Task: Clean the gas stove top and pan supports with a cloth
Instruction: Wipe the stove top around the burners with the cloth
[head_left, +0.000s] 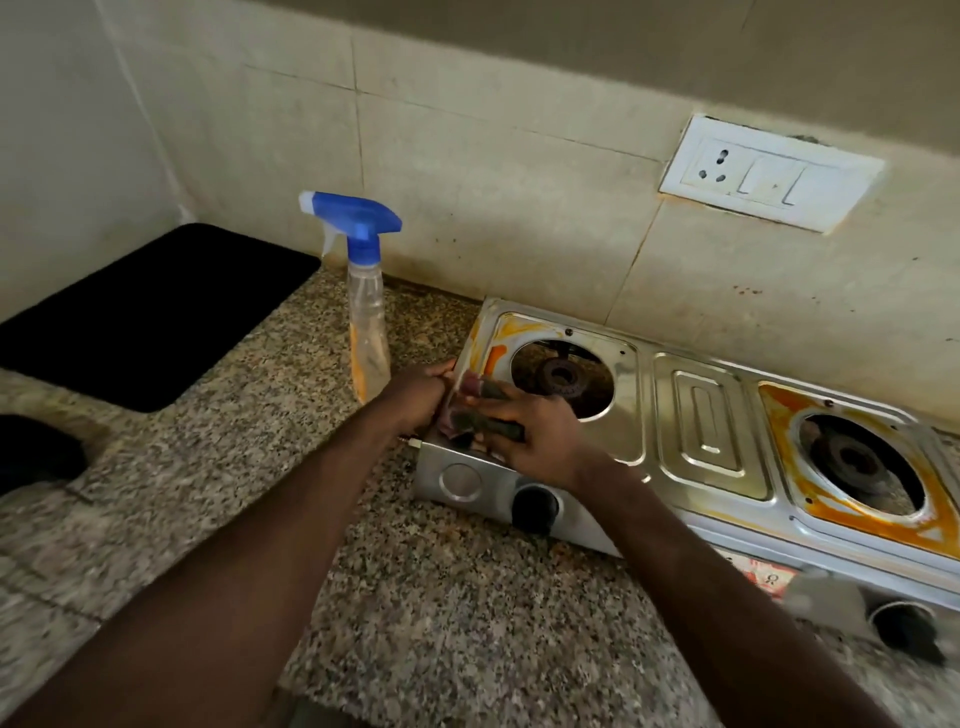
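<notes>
Your left grip (421, 395) is closed round the left edge of the one stainless-steel two-burner gas stove (696, 415), thumb on top of the rim. Your right grip (540, 436) lies on the stove's front left corner, fingers curled over the one dark green cloth (498, 427) and pressing it onto the steel just in front of the left burner (561, 376). The cloth is blurred, so its folds are hard to make out.

Count two round burner openings: the left one beside your hands and the right burner (852, 460) at the far end, each ringed with orange staining, heavier on the right. Two black knobs sit on the front panel, the left knob (535, 506) below your right wrist and the right knob (906, 629) near the picture's edge.

On the speckled granite table (467, 623) stands one clear spray bottle with a blue trigger head (366, 322), upright, just beside the stove's left end and behind your left grip. One flat black mat (150, 312) lies in the corner, well apart from the stove. One white socket-and-switch plate (769, 174) is on the tiled wall above.
</notes>
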